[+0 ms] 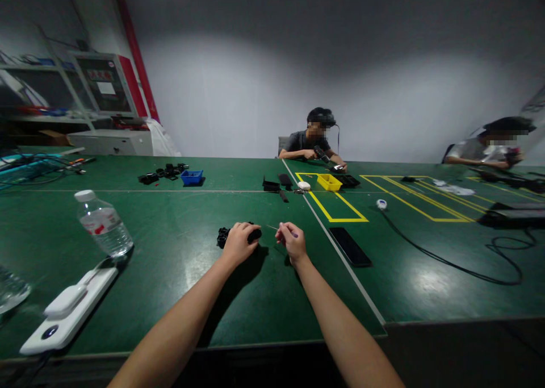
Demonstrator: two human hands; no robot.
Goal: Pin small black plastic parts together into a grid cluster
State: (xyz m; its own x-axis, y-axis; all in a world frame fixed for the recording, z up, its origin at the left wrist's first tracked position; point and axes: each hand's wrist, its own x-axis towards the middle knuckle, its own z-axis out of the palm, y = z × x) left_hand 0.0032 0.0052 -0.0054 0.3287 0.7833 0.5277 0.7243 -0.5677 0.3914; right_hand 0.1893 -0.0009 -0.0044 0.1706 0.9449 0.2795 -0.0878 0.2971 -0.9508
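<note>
My left hand (pixel 239 241) is closed around a black part (pixel 254 236), whose rounded end sticks out past the fingers on the right. More black pieces (pixel 222 237) show at the hand's left side; whether they join the held part I cannot tell. In my right hand (pixel 293 242) a thin screwdriver (pixel 272 226) is pinched, its slim metal shaft pointing left at the black part. A small gap separates the shaft's tip from that part. The fingers hide most of the screwdriver's handle.
A dark phone (pixel 351 247) lies to the right. Water bottle (pixel 104 223) and white power strip (pixel 70 308) stand left. Farther back are a blue bin (pixel 191 177), black parts (pixel 164 173) and a yellow bin (pixel 329 182). Two people sit across the green table (pixel 170 303); a cable (pixel 447 266) curves at right.
</note>
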